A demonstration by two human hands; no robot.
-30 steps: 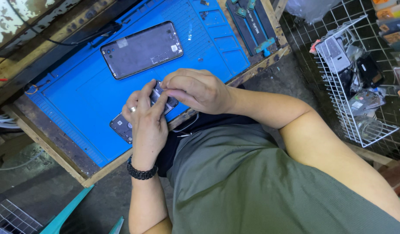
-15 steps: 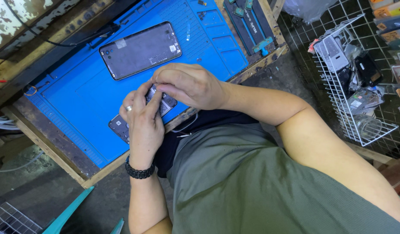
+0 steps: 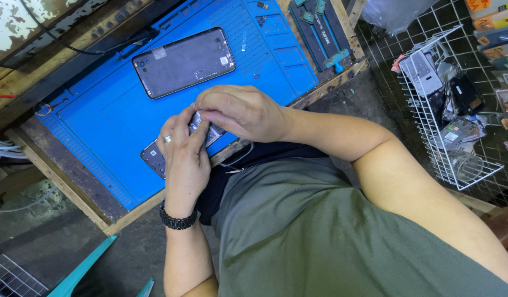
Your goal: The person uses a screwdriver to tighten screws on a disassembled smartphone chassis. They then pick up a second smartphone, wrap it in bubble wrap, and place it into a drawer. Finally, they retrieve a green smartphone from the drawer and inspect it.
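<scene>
An opened phone body (image 3: 153, 158) lies at the near edge of a blue work mat (image 3: 111, 126). My left hand (image 3: 182, 159), with a ring and a black beaded wristband, rests on it and pinches a part at its upper end. My right hand (image 3: 240, 113) covers the same end, fingertips meeting the left hand's fingers there. Most of the phone is hidden under both hands. A grey phone back cover (image 3: 183, 61) lies apart, further up the mat.
Small tools and blue parts (image 3: 325, 33) sit in a tray strip at the mat's far right. A white wire basket (image 3: 449, 110) with phone parts stands to the right. The wooden bench edge (image 3: 61, 187) borders the mat. Grey cables (image 3: 3, 148) lie left.
Both hands stay on the phone body; my fingers have shifted slightly on its upper end. The view has moved a little.
</scene>
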